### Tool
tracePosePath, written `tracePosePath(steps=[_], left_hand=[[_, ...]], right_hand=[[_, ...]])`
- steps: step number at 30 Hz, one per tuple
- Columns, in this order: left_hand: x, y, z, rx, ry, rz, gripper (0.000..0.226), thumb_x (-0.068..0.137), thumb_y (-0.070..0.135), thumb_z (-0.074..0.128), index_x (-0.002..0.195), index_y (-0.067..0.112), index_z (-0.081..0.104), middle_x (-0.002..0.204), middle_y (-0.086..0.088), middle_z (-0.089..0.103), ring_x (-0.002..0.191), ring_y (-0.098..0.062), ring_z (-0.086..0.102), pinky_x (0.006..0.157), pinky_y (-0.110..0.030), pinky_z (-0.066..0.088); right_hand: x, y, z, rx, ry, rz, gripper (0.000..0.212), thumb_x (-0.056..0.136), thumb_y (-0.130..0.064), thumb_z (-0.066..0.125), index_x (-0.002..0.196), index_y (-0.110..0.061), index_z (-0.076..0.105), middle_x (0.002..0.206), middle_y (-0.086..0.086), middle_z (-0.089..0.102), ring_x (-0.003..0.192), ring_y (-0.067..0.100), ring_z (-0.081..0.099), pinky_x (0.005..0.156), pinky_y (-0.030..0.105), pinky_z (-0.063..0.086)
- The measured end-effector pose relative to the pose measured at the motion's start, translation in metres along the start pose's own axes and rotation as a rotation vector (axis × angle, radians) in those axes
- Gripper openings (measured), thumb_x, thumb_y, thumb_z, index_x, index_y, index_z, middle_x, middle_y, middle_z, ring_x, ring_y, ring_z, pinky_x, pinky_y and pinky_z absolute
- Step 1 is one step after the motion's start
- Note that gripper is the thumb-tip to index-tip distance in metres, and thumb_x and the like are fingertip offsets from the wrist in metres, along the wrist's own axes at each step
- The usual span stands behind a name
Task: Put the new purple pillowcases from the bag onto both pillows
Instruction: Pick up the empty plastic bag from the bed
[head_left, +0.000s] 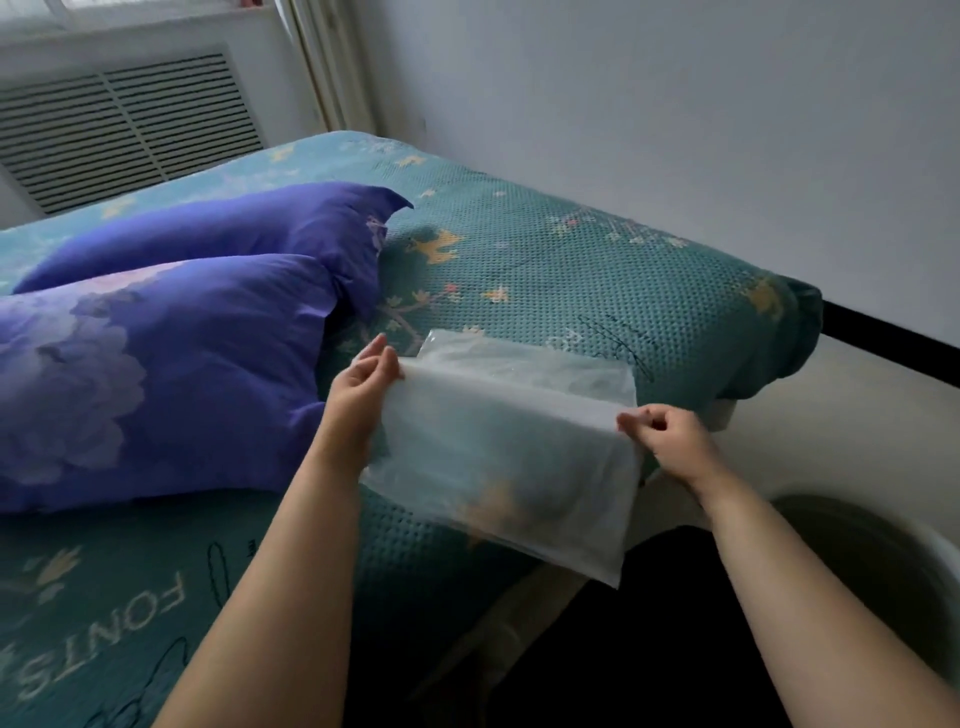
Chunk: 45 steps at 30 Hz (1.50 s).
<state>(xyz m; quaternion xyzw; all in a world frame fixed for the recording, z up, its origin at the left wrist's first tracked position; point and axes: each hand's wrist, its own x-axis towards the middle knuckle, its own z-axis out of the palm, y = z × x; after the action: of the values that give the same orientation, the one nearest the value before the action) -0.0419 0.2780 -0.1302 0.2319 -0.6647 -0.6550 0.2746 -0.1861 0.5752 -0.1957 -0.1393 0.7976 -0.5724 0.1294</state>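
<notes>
Head view: the left hand (366, 382) pinches the left end of the bag's (498, 457) folded top edge, and the right hand (662, 434) pinches the right end; each grip is clamped on thin plastic. The bag hangs above the bed (571, 270) corner and looks empty. Both pillows (156, 338) lie left, already purple. I think the slippery film may slide from the fingers and drop beside the bed.

teal bed cover (545, 270) with small flowers and pale lettering, spread over the mattress. plain grey-white wall (675, 104) behind. slatted white radiator cover (124, 130) under a window at upper left. pale floor (857, 410), black baseboard strip (893, 338), soft daylight.
</notes>
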Motion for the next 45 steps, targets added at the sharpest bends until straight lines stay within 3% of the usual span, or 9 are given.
tracePosePath(steps=[3, 7, 11, 19, 25, 27, 31, 37, 45], left_hand=[[-0.002, 0.016, -0.001, -0.169, -0.091, 0.042, 0.027, 0.092, 0.029, 0.057, 0.075, 0.018, 0.075, 0.120, -0.001, 0.066, 0.104, -0.015, 0.058, 0.087, -0.029, 0.043], [-0.011, 0.029, 0.002, -0.088, -0.302, -0.065, 0.073, 0.057, 0.076, 0.068, 0.106, 0.022, 0.068, 0.104, -0.010, 0.066, 0.093, -0.025, 0.061, 0.077, -0.031, 0.051], [-0.018, 0.034, -0.004, 0.082, -0.465, -0.083, 0.088, 0.058, 0.031, 0.080, 0.137, 0.030, 0.041, 0.127, -0.010, 0.058, 0.113, -0.028, 0.058, 0.093, -0.043, 0.050], [-0.022, 0.034, -0.001, 0.009, -0.392, -0.044, 0.080, 0.060, -0.002, 0.061, 0.132, 0.025, 0.038, 0.111, 0.001, 0.052, 0.082, -0.018, 0.069, 0.048, -0.027, 0.054], [-0.015, 0.022, -0.003, -0.060, -0.176, -0.054, 0.038, 0.067, -0.010, 0.063, 0.095, 0.014, 0.054, 0.073, 0.003, 0.063, 0.061, -0.009, 0.062, 0.053, -0.019, 0.052], [-0.016, 0.016, 0.003, -0.057, -0.096, -0.132, 0.028, 0.080, -0.016, 0.053, 0.081, 0.012, 0.054, 0.059, 0.004, 0.062, 0.049, -0.008, 0.059, 0.046, -0.016, 0.048], [-0.019, 0.000, 0.011, -0.199, -0.231, -0.324, 0.032, 0.084, -0.016, 0.045, 0.103, 0.002, 0.064, 0.096, -0.008, 0.070, 0.065, -0.013, 0.066, 0.057, -0.022, 0.055], [-0.030, -0.008, 0.039, -0.249, -0.274, -0.381, 0.024, 0.093, 0.003, 0.046, 0.098, 0.019, 0.063, 0.107, 0.003, 0.064, 0.101, -0.013, 0.057, 0.089, -0.037, 0.047], [-0.073, -0.021, 0.114, -0.136, -0.488, -0.427, 0.018, 0.096, 0.014, 0.044, 0.095, 0.019, 0.061, 0.091, 0.009, 0.070, 0.092, -0.010, 0.060, 0.077, -0.030, 0.047]], right_hand=[[-0.010, -0.018, -0.006, 0.305, -0.009, 0.022, 0.020, 0.079, -0.030, 0.073, 0.071, -0.014, 0.064, 0.086, 0.006, 0.062, 0.082, 0.019, 0.055, 0.081, 0.033, 0.041], [-0.021, -0.038, -0.008, 0.526, 0.110, 0.021, 0.019, 0.080, -0.033, 0.071, 0.076, -0.017, 0.062, 0.079, 0.008, 0.064, 0.074, 0.023, 0.060, 0.073, 0.034, 0.052], [-0.018, -0.048, -0.020, 0.813, 0.029, 0.076, 0.031, 0.091, -0.035, 0.056, 0.104, -0.008, 0.066, 0.095, 0.008, 0.073, 0.088, 0.022, 0.070, 0.084, 0.039, 0.055], [-0.036, -0.036, -0.041, 0.483, -0.505, 0.129, 0.070, 0.067, -0.021, 0.082, 0.129, -0.016, 0.051, 0.121, 0.013, 0.064, 0.106, 0.027, 0.065, 0.081, 0.035, 0.057], [-0.054, -0.032, -0.026, 0.788, -0.240, 0.290, 0.053, 0.040, -0.019, 0.093, 0.086, -0.002, 0.072, 0.077, 0.013, 0.073, 0.061, 0.019, 0.069, 0.054, 0.022, 0.056], [-0.064, -0.028, -0.021, 0.878, -0.161, 0.374, 0.017, 0.067, -0.004, 0.076, 0.082, -0.003, 0.068, 0.064, 0.010, 0.069, 0.047, 0.015, 0.063, 0.044, 0.019, 0.051], [-0.087, -0.019, -0.020, 1.135, 0.050, 0.493, 0.013, 0.054, 0.002, 0.057, 0.051, -0.007, 0.065, 0.046, 0.008, 0.060, 0.036, 0.016, 0.059, 0.036, 0.020, 0.049], [-0.128, 0.026, -0.076, 1.307, 0.558, 0.595, 0.020, 0.097, -0.002, 0.035, 0.089, -0.003, 0.053, 0.083, 0.018, 0.060, 0.056, 0.026, 0.067, 0.043, 0.026, 0.055], [-0.206, 0.075, -0.166, 1.062, 1.107, 0.504, 0.028, 0.091, 0.007, 0.029, 0.076, -0.005, 0.049, 0.079, 0.014, 0.053, 0.067, 0.026, 0.056, 0.039, 0.024, 0.052]])
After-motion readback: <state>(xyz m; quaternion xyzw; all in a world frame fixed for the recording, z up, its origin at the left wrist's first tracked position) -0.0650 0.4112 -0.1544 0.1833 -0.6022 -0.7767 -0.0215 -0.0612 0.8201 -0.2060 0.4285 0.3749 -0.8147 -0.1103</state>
